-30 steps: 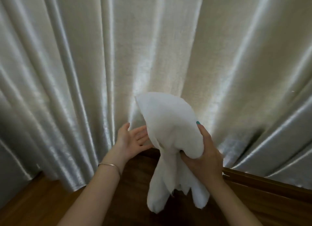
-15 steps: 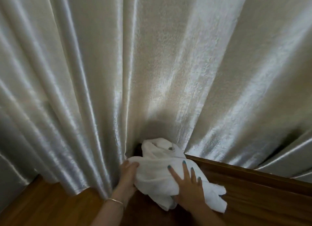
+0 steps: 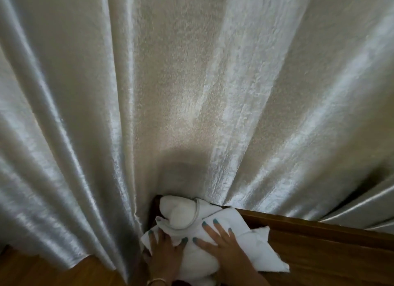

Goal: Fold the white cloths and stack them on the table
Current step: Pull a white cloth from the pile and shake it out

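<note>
Pressing flat, fingers spread and grasping nothing, left hand (image 3: 164, 255) and right hand (image 3: 221, 249) pin the crumpled white cloth (image 3: 191, 219) at six o'clock; bunched against the curtain (image 3: 191, 93), it may slide off the bench (image 3: 330, 253).

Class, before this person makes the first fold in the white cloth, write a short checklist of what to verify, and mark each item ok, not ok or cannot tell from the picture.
1. Cloth on the table: the white cloth lies on the wooden table. Ok.
2. Cloth spread flat: it is bunched, with a rolled hump at the far end. Not ok.
3. Both hands on the cloth: the left hand and the right hand press down with open fingers. Ok.
4. Edges and corners found: only a ragged right corner shows. Not ok.
5. Room to spread: the curtain hangs against the cloth's far end. Not ok.
6. Stack of folded cloths ready: none in view. Cannot tell.
</note>
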The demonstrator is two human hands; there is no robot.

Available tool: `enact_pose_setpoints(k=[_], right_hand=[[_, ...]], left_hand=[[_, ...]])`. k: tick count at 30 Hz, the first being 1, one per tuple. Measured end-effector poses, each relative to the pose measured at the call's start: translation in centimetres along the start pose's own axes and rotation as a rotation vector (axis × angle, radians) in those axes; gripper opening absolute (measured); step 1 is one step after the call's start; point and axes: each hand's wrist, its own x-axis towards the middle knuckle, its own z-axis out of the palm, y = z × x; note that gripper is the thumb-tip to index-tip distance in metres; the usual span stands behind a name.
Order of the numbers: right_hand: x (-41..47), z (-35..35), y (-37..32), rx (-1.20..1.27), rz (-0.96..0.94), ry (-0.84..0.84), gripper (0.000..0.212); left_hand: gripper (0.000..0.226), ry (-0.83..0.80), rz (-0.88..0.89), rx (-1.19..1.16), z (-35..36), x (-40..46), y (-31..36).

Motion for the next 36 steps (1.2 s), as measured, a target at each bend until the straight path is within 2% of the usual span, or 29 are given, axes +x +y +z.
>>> enact_pose_setpoints(k=[3, 6, 9, 12, 13, 14, 17, 19, 21, 24, 27, 30, 32, 34, 36], right_hand=[[-0.3, 0.0, 0.4, 0.068, -0.050, -0.190, 0.080], [-1.0, -0.1, 0.1, 0.245, -0.018, -0.285, 0.097], [-1.4, -1.8, -0.7, 0.288, 0.048, -0.197, 0.086], [-0.5, -4.3, -1.7, 0.322, 0.174, 0.158, 0.058], [0.0, -5.0, -1.9, 0.342, 0.220, 0.210, 0.060], [0.4, -5.7, -2.0, 0.365, 0.252, 0.195, 0.068], [1.0, -6.6, -2.2, 0.371, 0.293, -0.029, 0.102], [1.0, -6.8, -2.4, 0.284, 0.316, -0.077, 0.108], [0.9, -7.1, -2.3, 0.188, 0.346, -0.106, 0.098], [0.4, -8.4, -1.7, 0.032, 0.295, -0.288, 0.060], [-0.5, -9.9, -1.4, 0.133, 0.201, -0.378, 0.022], [-1.8, -12.6, -1.2, 0.374, 0.233, -0.436, 0.022], [-2.6, -14.5, -0.6, 0.337, 0.205, -0.411, 0.028], [-3.8, -16.8, 0.4, 0.311, 0.184, -0.334, 0.022], [-5.3, -19.6, 1.3, 0.457, 0.229, -0.246, 0.003]], left_hand=[[0.085, -0.043, -0.005, 0.051, -0.6, 0.2, 0.2], [0.091, -0.113, 0.017, 0.104, -1.8, 0.1, 0.1], [0.102, -0.108, 0.145, 0.083, -3.8, -0.7, 0.0], [0.118, -0.156, 0.171, -0.106, -6.1, -1.8, 1.3], [0.121, -0.163, 0.180, -0.147, -6.8, -2.1, 1.9], [0.123, -0.150, 0.203, -0.145, -7.4, -2.3, 2.5], [0.130, -0.088, 0.227, -0.007, -8.5, -3.0, 3.6], [0.132, -0.107, 0.223, 0.115, -9.0, -3.8, 3.9], [0.126, -0.161, 0.264, 0.246, -9.2, -4.6, 4.1], [0.107, -0.249, 0.341, 0.372, -9.3, -5.4, 4.3], [0.093, -0.259, 0.421, 0.396, -9.2, -6.0, 5.1], [0.075, -0.190, 0.547, 0.359, -9.4, -6.7, 6.5], [0.053, -0.170, 0.601, 0.236, -10.0, -7.2, 7.3], [0.041, -0.223, 0.544, 0.113, -10.5, -7.7, 7.8], [0.039, -0.262, 0.468, 0.081, -10.7, -7.6, 8.0]])
